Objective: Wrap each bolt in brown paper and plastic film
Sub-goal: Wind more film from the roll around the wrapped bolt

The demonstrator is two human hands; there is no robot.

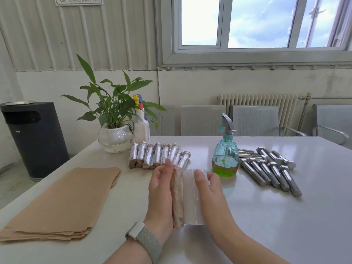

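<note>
Fingers of the left hand (pixel 162 189) lie straight along the brown-paper-wrapped bolt (pixel 177 199), pressing its left side at the near middle of the white table (pixel 266 216). Right hand (pixel 208 189) rests loosely curved over the clear plastic film roll (pixel 192 197) touching the bolt's right side. Such a bolt likely feels heavy and stiff, its paper soft, the film slippery; holding both ends seems best.

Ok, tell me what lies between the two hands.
Head view: the paper-wrapped bolt and stretched film lie between left hand and right hand.
</note>
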